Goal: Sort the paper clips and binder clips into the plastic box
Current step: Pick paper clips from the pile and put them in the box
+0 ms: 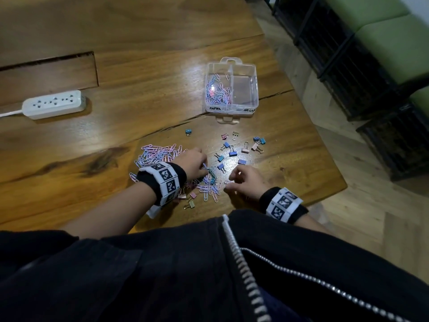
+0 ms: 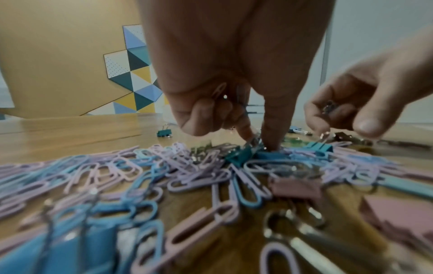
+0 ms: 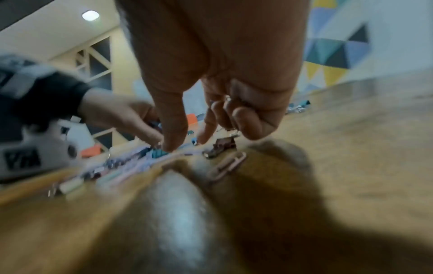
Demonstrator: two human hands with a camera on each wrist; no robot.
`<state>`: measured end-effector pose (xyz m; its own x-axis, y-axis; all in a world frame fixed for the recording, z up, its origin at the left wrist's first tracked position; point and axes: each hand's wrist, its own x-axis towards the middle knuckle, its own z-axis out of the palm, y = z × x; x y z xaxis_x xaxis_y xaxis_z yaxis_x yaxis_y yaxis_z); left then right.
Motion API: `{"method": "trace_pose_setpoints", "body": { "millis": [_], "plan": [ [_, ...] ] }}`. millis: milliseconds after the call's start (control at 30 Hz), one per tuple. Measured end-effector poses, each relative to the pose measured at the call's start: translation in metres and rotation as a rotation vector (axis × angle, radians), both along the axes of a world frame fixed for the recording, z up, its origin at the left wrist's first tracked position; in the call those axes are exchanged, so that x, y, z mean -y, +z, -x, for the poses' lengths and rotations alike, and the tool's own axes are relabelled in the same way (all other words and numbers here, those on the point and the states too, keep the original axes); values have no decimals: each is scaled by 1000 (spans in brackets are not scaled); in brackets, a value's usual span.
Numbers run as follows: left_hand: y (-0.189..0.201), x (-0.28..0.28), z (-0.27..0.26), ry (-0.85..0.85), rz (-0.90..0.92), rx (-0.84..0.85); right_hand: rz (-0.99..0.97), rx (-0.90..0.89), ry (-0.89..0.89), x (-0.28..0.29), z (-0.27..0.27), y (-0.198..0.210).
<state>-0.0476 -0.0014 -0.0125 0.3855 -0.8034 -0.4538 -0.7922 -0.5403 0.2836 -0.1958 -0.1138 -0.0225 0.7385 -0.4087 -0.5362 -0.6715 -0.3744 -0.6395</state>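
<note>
A clear plastic box [image 1: 255,88] stands at the far side; its left compartment holds paper clips [image 1: 218,91], and its right one looks empty. A pile of pastel paper clips [image 1: 157,154] lies by my left hand [image 1: 196,163]. Scattered binder clips [image 1: 232,151] lie ahead of my right hand [image 1: 242,180]. In the left wrist view my left hand [image 2: 260,142] keeps paper clips [image 2: 221,90] in its curled fingers, while thumb and forefinger touch a teal binder clip [image 2: 239,156]. My right hand [image 3: 185,143] curls round small metal binder clips [image 3: 225,100].
A white power strip [image 1: 54,104] lies at the left of the wooden table [image 1: 144,77]. The table's right edge runs just past the binder clips, with floor and dark crates [image 1: 371,73] beyond. My dark jacket [image 1: 185,275] fills the near part of the head view.
</note>
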Motion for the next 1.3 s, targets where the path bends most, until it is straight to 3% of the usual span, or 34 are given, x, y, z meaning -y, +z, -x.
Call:
{"method": "trace_pose_setpoints", "body": {
  "millis": [100,200,267,333,400,500,600,667,767,900,1100,1200,1300],
  "plan": [
    [-1,2,-2,23,-20,-32,301,23,161,-5,-1,2],
    [1,5,-7,175,54,-210,360,23,256,-6,-4,3],
    [0,3,-13,390,142,-490,336,4,288,-6,-8,4],
    [2,-2,-16,621,268,-905,267,31,234,-4,-12,6],
    [6,-5,-16,739,379,-1258,213,70,165,0,-15,7],
    [11,-5,-12,753,444,-1445,217,48,184,7,-14,9],
    [11,0,-9,740,390,-1339,295,-5,282,6,-9,6],
    [12,4,-5,665,287,-1058,335,24,290,2,-6,5],
    [10,4,-1,356,164,-532,347,20,323,-2,-6,2],
    [7,-1,-2,61,-27,-201,218,33,233,3,-8,1],
    [6,1,9,-98,26,38,-407,161,-299,28,4,15],
    [6,3,14,-164,34,99,-687,190,-407,37,12,22],
    [3,2,14,-212,8,114,-772,150,-412,40,19,24]
  ]
}}
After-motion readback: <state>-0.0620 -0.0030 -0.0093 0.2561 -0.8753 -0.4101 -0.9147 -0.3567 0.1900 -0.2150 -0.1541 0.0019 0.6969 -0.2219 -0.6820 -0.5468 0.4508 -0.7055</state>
